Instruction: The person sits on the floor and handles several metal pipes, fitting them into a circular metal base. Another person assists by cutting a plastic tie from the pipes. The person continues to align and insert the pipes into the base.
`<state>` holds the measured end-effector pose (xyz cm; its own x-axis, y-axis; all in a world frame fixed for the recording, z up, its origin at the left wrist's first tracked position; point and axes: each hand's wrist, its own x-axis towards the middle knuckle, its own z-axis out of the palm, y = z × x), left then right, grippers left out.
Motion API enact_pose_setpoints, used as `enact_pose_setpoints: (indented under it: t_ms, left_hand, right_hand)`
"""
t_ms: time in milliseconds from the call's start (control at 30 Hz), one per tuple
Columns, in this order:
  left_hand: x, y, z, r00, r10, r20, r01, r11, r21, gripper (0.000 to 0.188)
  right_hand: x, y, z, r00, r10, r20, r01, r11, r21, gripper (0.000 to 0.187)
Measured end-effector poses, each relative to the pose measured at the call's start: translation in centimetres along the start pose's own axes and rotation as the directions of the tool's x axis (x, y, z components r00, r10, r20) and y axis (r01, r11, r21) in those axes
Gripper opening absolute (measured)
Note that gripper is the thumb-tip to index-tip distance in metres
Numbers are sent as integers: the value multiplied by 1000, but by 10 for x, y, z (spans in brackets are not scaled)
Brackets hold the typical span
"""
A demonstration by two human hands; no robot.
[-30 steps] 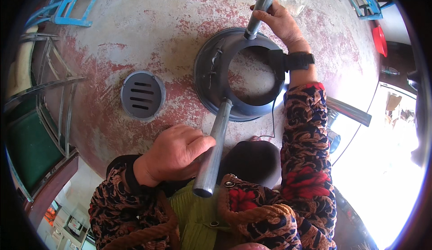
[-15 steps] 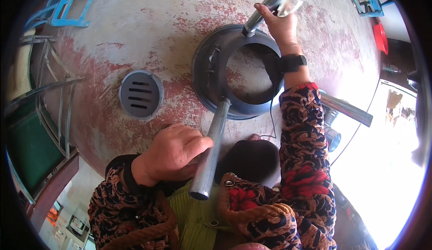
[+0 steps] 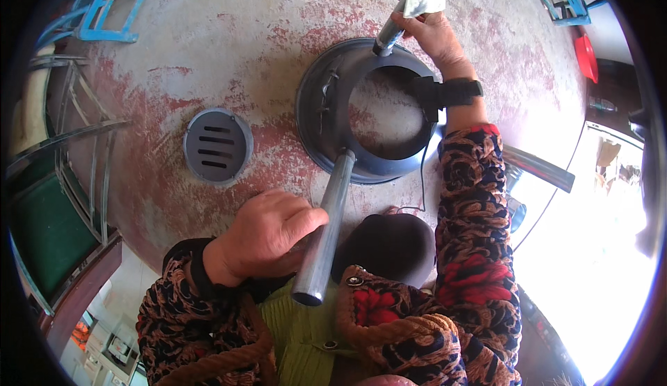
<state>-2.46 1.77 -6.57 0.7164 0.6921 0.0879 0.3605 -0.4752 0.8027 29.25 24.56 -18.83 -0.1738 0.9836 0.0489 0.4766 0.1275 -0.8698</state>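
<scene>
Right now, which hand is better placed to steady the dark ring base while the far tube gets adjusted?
Probably the left hand: it grips the near metal tube joined to the ring base. The right hand is busy on the far tube.

Bright daylight — blown-out right, fisheye-bent edges

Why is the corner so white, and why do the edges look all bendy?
Head view: daylight at the lower right is overexposed, washing out detail there. The fisheye lens curves straight things near the rim, like the blue frame, and leaves black corners. The left hand on its metal pipe stays sharp and evenly lit.
</scene>
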Motion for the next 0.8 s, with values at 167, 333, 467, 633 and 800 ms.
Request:
enact_pose_setpoints:
  t_ms: [167, 333, 467, 633, 800]
  left_hand:
    - [2, -2, 0, 1000, 21, 5, -21, 1000, -1, 34]
    - [4, -2, 0, 1000, 14, 4, -14, 1000, -12, 33]
    - [6, -1, 2, 1000, 17, -14, -18, 999, -29, 30]
    - [7, 0, 1, 999, 28, -18, -28, 999, -16, 30]
    - [5, 1, 0, 1000, 0, 14, 0, 1000, -10, 34]
  right_hand:
    - [-3, -11, -10, 993, 89, 80, -75, 983, -170, 38]
    - [-9, -16, 2, 996, -46, -78, 31, 982, -189, 45]
    - [-7, -16, 9, 974, -150, -167, 79, 926, -370, 46]
    - [-7, -17, 22, 945, -123, -303, -51, 860, -508, 61]
    - [-7, -14, 28, 914, -128, -385, -67, 889, -454, 58]
